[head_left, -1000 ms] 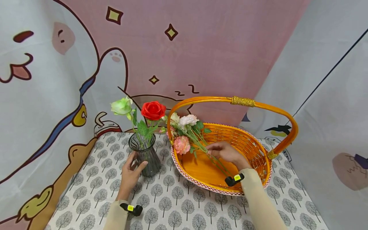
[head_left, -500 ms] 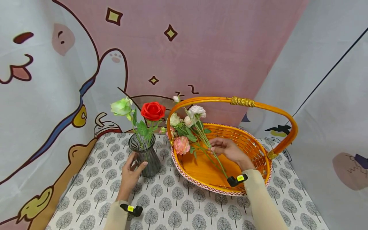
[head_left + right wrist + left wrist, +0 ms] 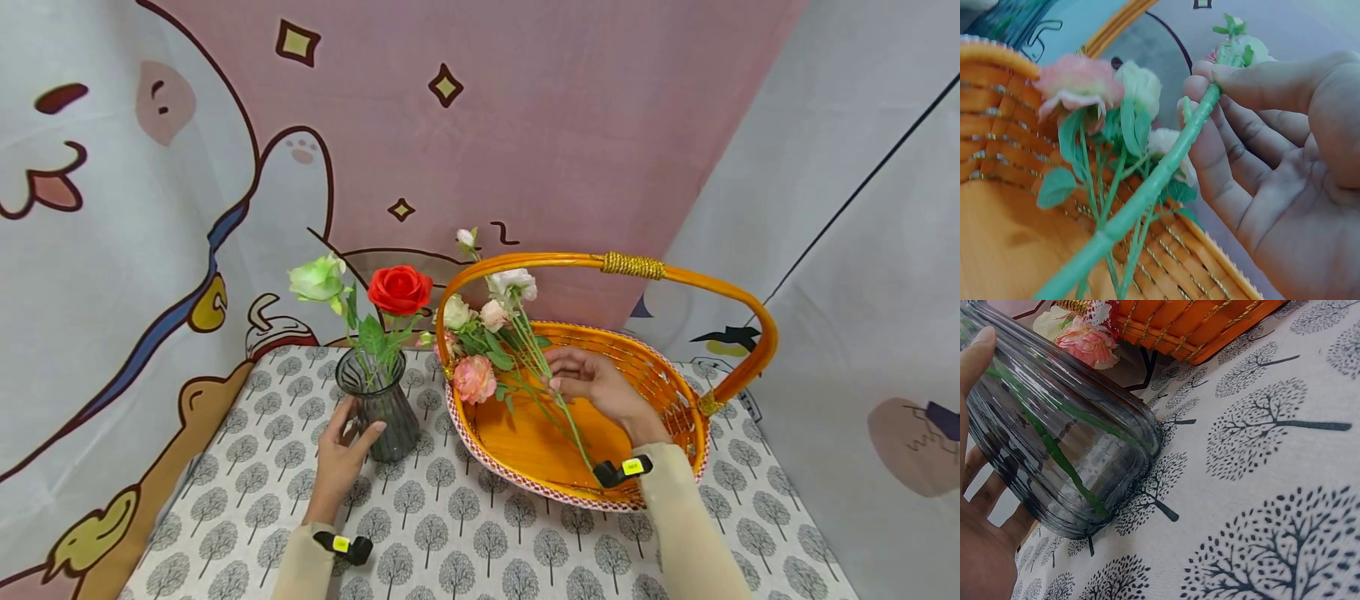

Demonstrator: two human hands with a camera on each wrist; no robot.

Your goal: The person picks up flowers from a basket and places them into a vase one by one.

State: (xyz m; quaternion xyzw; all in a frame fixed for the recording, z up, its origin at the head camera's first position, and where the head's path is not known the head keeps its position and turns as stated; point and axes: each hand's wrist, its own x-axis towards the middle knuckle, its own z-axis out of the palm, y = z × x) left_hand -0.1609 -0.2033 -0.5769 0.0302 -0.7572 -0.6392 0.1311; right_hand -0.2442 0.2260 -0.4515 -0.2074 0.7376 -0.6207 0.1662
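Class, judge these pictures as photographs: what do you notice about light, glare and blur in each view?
Head: even light, no hard shadows on the cloth; left wrist: pale glare streaks along the vase; right wrist: hazy, softly focused, a faint shadow inside the basket.

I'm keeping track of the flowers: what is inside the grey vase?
Green stems show through the grey vase; a red rose and pale green flower rise above it. In the head view, the left hand covers part of the vase, hiding what lies behind.
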